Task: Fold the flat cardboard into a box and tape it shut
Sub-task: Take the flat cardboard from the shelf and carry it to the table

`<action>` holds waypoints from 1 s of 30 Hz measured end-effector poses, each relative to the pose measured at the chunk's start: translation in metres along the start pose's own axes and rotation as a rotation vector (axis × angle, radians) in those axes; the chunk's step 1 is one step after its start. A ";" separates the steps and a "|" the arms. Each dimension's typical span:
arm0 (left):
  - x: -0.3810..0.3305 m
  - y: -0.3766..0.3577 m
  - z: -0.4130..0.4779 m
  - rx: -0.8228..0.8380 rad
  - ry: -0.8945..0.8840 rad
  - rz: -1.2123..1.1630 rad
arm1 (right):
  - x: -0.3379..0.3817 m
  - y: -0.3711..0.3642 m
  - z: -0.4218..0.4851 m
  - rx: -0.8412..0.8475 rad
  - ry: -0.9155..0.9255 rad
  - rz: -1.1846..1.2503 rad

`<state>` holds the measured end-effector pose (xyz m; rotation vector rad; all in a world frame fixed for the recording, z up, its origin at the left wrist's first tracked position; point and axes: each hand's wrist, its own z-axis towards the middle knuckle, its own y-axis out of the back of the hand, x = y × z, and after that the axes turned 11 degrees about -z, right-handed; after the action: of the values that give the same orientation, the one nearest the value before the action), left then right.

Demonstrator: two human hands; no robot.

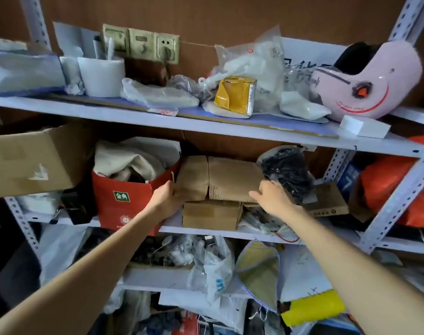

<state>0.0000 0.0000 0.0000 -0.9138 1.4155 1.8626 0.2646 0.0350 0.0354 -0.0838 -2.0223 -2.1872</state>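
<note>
1. Flat cardboard (pixel 230 177) lies on the middle level of a metal shelf unit (pixel 206 230). It rests tilted on top of a small cardboard box (pixel 211 215), with its creased panels facing forward.
2. Left hand (pixel 168 193) grips the left edge of the flat cardboard. The thumb sits on the front face and the remaining fingers are hidden behind the edge.
3. Right hand (pixel 271 195) touches the lower right edge of the flat cardboard. One finger (pixel 254 194) extends straight along that edge. It cannot be told whether the other fingers curl round the cardboard.
4. Red carton (pixel 123 197), filled with cloth, stands just beside the left hand.
5. Black bagged item (pixel 288 170) sits just beside the right hand.
6. Pink helmet (pixel 368 81) rests on the level above, at the right.
</note>
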 end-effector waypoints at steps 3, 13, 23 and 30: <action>0.009 -0.011 0.014 -0.011 0.106 -0.085 | -0.010 -0.010 0.018 -0.083 -0.193 0.004; 0.018 -0.032 0.041 -0.044 0.268 -0.540 | -0.057 -0.022 0.057 0.122 -0.328 0.539; -0.032 -0.115 0.037 -0.022 0.100 -0.538 | -0.173 -0.009 0.016 -0.121 -0.309 0.623; -0.072 -0.224 0.038 0.239 -0.012 -0.667 | -0.278 0.007 -0.049 -0.231 -0.469 0.625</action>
<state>0.2165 0.0844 -0.0552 -1.0804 1.1059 1.1752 0.5430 0.0083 -0.0031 -1.1772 -1.5865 -2.0719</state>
